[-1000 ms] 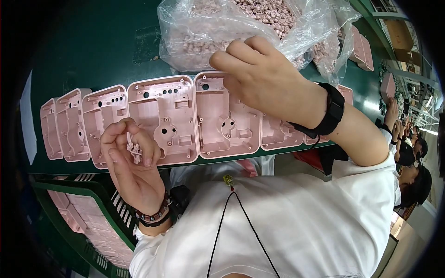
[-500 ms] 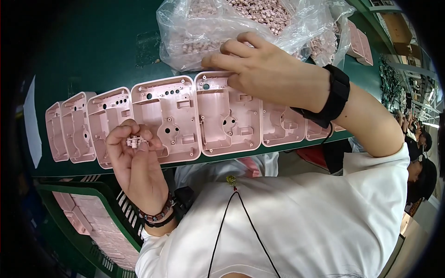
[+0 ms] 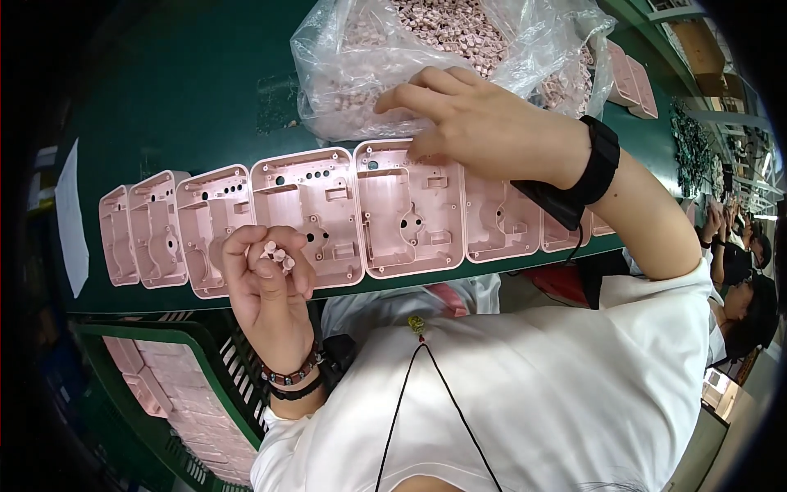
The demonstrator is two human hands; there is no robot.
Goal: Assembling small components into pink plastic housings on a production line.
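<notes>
1. Far left, a white sheet (image 3: 72,217) lies on the green desk (image 3: 180,107).
2. Nearer the worker, a green crate (image 3: 209,361) holds pink shells (image 3: 205,418).
3. A row of pink housings (image 3: 275,197) lines the desk's near edge, hollow sides up.
4. The left hand (image 3: 275,283) is in front of the third and fourth ones, fingers curled round a few small pink parts (image 3: 279,256).
5. Behind the row, a clear plastic bag (image 3: 533,49) bulges with small pink pieces (image 3: 455,29).
6. The right hand (image 3: 475,123) is over the fifth housing (image 3: 385,197), at its upper right; from here I can't tell whether its fingertips pinch anything.
7. Past the bag sit more pink shapes (image 3: 631,82).
</notes>
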